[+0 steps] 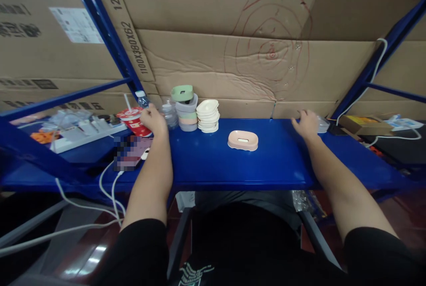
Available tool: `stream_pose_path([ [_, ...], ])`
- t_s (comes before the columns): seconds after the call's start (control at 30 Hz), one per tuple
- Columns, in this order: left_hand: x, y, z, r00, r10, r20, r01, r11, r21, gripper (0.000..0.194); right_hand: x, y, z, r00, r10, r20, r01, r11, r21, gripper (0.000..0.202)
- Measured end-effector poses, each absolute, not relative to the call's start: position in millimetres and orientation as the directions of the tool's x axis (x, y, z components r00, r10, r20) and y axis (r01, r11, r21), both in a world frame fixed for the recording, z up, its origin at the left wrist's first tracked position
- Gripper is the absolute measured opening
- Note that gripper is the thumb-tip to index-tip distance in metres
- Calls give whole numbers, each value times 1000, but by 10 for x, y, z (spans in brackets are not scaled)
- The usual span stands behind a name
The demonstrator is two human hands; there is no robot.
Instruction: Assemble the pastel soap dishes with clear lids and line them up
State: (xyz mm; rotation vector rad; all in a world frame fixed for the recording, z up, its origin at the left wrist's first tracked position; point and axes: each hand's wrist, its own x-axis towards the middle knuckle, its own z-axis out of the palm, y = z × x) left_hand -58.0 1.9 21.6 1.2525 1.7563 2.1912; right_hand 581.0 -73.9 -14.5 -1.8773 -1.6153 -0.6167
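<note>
At the left of the blue table, my left hand is curled beside a red patterned cup with a white straw. A clear bottle with a white cap shows just behind these fingers; whether they grip it is hidden. On the right, my right hand is open, fingers apart, beside a small clear plastic container. Between my hands lies a pink oval soap dish with a slot in it. Cream dishes are stacked further left, next to a stack of green, grey and peach dishes.
The blue table runs between blue metal posts, with cardboard behind. A power strip, white cables and a blurred-out phone are at the left. Another clear bottle stands by the stacks. A yellow box sits far right.
</note>
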Motion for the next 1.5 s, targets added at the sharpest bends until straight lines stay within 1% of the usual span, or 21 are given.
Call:
stream_pose_path([
  [0.07, -482, -47, 278, -737, 422, 529, 394, -368, 842, 41, 6088, -843, -270, 321, 679, 660, 946, -265, -187, 63],
  [0.13, -321, -139, 330, -731, 399, 554, 389, -422, 818, 41, 6263, -899, -369, 482, 613, 626, 874, -393, -287, 69],
  [0.2, -114, -239, 346, -675, 387, 628, 446, -464, 765, 41, 6306, -885, -408, 566, 574, 591, 823, -436, -364, 72],
  [0.27, 123, -332, 309, -570, 418, 707, 530, -471, 705, 38, 6201, -819, -383, 553, 605, 572, 832, -372, -411, 73],
  [0.3, 248, -375, 273, -488, 457, 744, 570, -478, 668, 35, 6093, -780, -356, 509, 645, 571, 854, -295, -428, 73],
  [0.37, 505, -456, 177, -269, 568, 778, 616, -520, 592, 27, 5778, -719, -299, 307, 746, 592, 895, -15, -445, 76],
  [0.4, 631, -496, 124, -134, 612, 779, 634, -552, 542, 25, 5585, -705, -281, 189, 775, 603, 885, 131, -447, 78],
  [0.47, 864, -574, 19, 187, 649, 737, 627, -656, 419, 29, 5168, -717, -276, -86, 830, 551, 800, 387, -458, 79],
  [0.5, 964, -609, -28, 348, 628, 696, 593, -723, 356, 34, 4965, -743, -291, -230, 834, 501, 746, 482, -459, 80],
  [0.57, 1117, -662, -109, 573, 547, 610, 511, -821, 256, 56, 4617, -818, -343, -433, 802, 411, 680, 590, -435, 90],
  [0.63, 1201, -681, -175, 686, 503, 526, 471, -858, 207, 83, 4379, -899, -403, -539, 760, 364, 665, 649, -371, 107],
  [0.67, 1219, -677, -204, 712, 508, 485, 474, -857, 202, 95, 4304, -933, -427, -562, 746, 358, 660, 665, -349, 110],
  [0.77, 1211, -632, -280, 733, 580, 355, 525, -815, 248, 117, 4210, -988, -459, -568, 734, 373, 649, 678, -346, 106],
  [0.87, 1172, -576, -332, 722, 635, 276, 556, -769, 315, 122, 4205, -983, -453, -556, 731, 395, 624, 682, -383, 101],
  [0.97, 1146, -549, -342, 705, 647, 289, 547, -756, 358, 120, 4206, -965, -450, -540, 721, 433, 592, 692, -414, 95],
  [1.07, 1133, -556, -304, 687, 629, 364, 509, -774, 376, 117, 4197, -961, -457, -502, 718, 482, 562, 695, -449, 94],
  [1.13, 1122, -567, -264, 664, 606, 438, 472, -794, 383, 113, 4187, -964, -463, -464, 729, 504, 556, 682, -475, 98],
  [1.23, 1101, -570, -216, 616, 587, 525, 435, -809, 394, 103, 4165, -960, -475, -424, 746, 514, 543, 664, -514, 113],
  [1.37, 1094, -517, -219, 566, 581, 585, 388, -813, 433, 75, 4138, -949, -484, -374, 773, 513, 496, 634, -594, 128],
  [1.43, 1110, -474, -234, 518, 608, 601, 376, -793, 479, 62, 4126, -956, -479, -354, 772, 528, 489, 634, -599, 131],
  [1.5, 1130, -433, -241, 449, 678, 582, 388, -735, 556, 53, 4114, -972, -474, -357, 756, 549, 499, 651, -572, 135],
])
